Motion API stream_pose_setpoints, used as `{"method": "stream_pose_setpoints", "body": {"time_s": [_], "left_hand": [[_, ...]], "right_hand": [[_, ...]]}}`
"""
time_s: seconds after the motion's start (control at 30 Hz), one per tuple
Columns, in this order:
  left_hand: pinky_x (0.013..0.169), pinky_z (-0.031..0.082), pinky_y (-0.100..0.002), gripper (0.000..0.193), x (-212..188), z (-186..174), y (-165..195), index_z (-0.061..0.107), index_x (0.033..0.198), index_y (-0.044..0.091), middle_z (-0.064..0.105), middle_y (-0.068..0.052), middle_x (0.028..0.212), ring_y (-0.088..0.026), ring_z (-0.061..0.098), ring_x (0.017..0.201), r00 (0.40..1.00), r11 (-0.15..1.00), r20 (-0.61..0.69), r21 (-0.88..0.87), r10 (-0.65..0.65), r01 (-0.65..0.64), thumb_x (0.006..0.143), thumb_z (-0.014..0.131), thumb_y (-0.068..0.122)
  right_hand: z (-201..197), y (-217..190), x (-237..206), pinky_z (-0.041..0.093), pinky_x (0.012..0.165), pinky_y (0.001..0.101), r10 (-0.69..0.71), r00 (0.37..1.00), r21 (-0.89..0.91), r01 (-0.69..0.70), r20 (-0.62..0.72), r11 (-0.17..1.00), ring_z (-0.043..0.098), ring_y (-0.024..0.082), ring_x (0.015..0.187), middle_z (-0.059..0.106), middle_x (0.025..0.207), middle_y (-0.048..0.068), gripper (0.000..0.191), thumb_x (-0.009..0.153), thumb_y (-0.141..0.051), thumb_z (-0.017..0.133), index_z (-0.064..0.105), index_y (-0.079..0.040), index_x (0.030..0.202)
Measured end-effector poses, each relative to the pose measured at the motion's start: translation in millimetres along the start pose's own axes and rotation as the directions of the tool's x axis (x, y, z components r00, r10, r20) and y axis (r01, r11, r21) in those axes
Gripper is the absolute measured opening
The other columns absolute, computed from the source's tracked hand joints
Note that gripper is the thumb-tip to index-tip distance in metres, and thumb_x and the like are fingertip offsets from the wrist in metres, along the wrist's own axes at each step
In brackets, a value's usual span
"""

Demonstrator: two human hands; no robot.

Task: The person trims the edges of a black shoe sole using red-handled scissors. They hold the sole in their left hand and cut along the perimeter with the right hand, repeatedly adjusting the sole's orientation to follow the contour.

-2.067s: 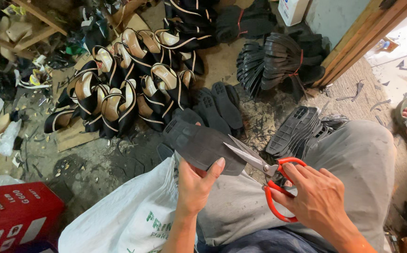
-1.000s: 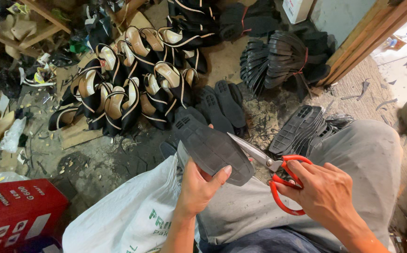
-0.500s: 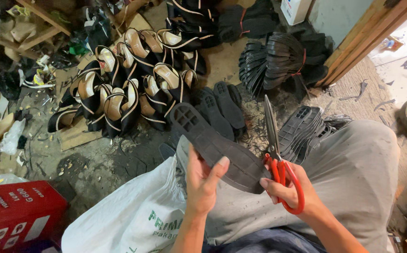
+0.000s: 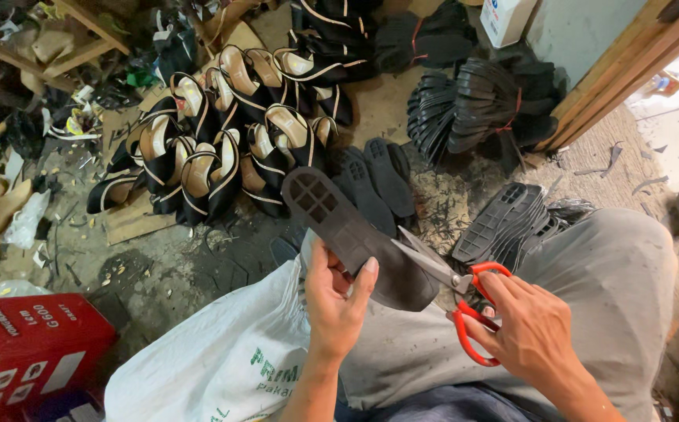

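**Scissors at the sole's edge**

Left hand (image 4: 338, 301) pinches the black sole (image 4: 359, 238), thumb pressed on its face. Just right of the sole, the right hand (image 4: 528, 328) grips red scissors (image 4: 464, 301), blades slightly parted against its edge. Beyond the sole, sandals (image 4: 222, 148) crowd the floor; bundled soles (image 4: 472, 105) lie farther right.

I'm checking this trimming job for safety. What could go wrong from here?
The scissors in the right hand have their blades at the edge of the black sole, close to the left hand that grips it, so a slip might nick the fingers. The sole also sits above the lap, so a slipped blade could hit the leg.
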State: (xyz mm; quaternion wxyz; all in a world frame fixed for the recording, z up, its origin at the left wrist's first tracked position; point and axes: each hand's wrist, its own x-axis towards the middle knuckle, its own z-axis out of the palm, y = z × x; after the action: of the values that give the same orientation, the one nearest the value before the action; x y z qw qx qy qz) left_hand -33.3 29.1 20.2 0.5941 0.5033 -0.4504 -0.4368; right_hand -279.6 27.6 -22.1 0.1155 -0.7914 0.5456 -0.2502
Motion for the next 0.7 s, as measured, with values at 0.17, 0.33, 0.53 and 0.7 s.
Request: {"method": "stream_pose_setpoints", "body": {"time_s": [0.17,0.33,0.53,0.7], "left_hand": [[0.081,0.058,-0.028,0.039,-9,7,2,0.054,0.131,-0.002,0.069,-0.006,0.109,-0.011,0.067,0.091,0.996,0.995,0.023,0.062,-0.081,0.079,0.095,0.069,0.005],[0.087,0.057,-0.027,0.041,-11,13,2,0.053,0.134,-0.002,0.070,-0.008,0.112,-0.012,0.068,0.096,0.997,0.997,0.038,0.040,-0.062,0.061,0.096,0.068,0.004],[0.086,0.056,-0.028,0.065,-11,17,-3,0.036,0.146,0.006,0.070,-0.009,0.113,-0.013,0.068,0.099,0.990,0.985,0.031,-0.100,-0.140,0.143,0.091,0.069,0.002],[0.088,0.053,-0.029,0.067,-10,11,-18,0.033,0.147,0.004,0.068,-0.010,0.116,-0.012,0.063,0.101,0.996,0.958,-0.001,-0.271,-0.095,0.091,0.092,0.070,-0.001]], "right_hand": [[-10,-15,13,0.049,0.062,0.0387,-0.029,1.000,-0.051,0.029,0.002,0.998,0.067,0.026,0.067,0.072,0.082,0.005,0.054,0.062,-0.049,0.083,0.068,-0.011,0.097],[-7,-10,16,0.049,0.058,0.0389,-0.065,0.998,-0.024,0.066,0.018,0.998,0.065,0.027,0.059,0.071,0.071,0.005,0.050,0.064,-0.051,0.083,0.066,-0.011,0.091],[7,-2,4,0.047,0.051,0.0408,0.078,0.988,0.110,-0.093,0.134,0.990,0.062,0.028,0.050,0.062,0.055,0.005,0.049,0.067,-0.047,0.082,0.066,-0.010,0.095],[9,8,-4,0.045,0.052,0.0419,0.244,0.952,0.079,-0.262,0.186,0.962,0.060,0.030,0.048,0.060,0.053,0.008,0.052,0.073,-0.052,0.084,0.067,-0.012,0.101]]}}
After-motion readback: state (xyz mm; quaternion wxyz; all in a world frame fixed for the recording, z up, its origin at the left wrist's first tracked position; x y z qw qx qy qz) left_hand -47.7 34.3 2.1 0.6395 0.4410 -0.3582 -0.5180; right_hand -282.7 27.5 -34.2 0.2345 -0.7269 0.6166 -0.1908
